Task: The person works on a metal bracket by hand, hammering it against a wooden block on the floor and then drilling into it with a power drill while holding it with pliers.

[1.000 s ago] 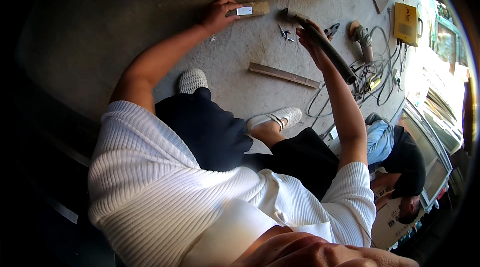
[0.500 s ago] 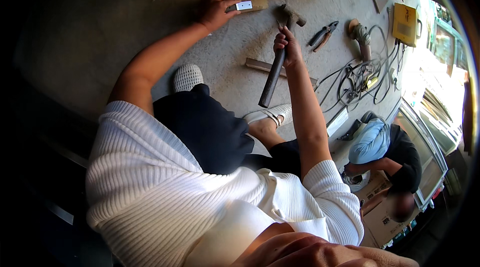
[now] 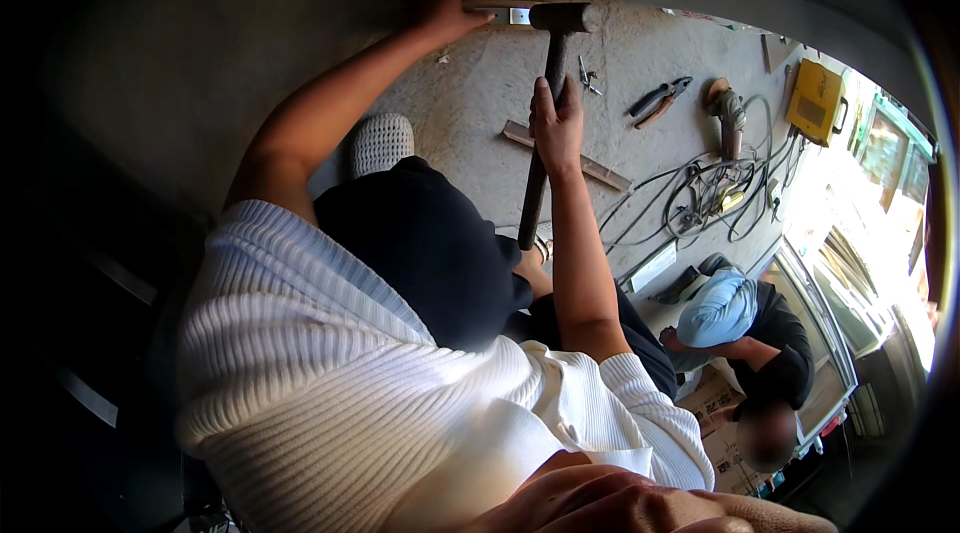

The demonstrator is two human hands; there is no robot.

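Observation:
My left hand (image 3: 448, 13) is closed around the end of a short wooden strip (image 3: 487, 4) at the top. Against the strip lies a small whitish plate (image 3: 519, 16) with a dark hole in it. My right hand (image 3: 557, 123) grips the handle of a hammer (image 3: 562, 19) about midway. The hammer's blunt head overlaps the right end of the plate in view; I cannot tell whether they touch. The handle's free end points down toward my foot. A small metal tool (image 3: 588, 76) lies on the floor just right of the handle.
Pliers (image 3: 660, 101), a power tool (image 3: 728, 115) with tangled cables (image 3: 700, 195), and a yellow case (image 3: 818, 101) are to the right. A metal bar (image 3: 600, 173) lies below my right hand. Another person (image 3: 745, 318) crouches at lower right beside framed panels (image 3: 810, 323).
My right hand has brought the hammer head up beside the plate and turned it. The wooden strip now shows a narrower side. The small metal tool has come into clear view.

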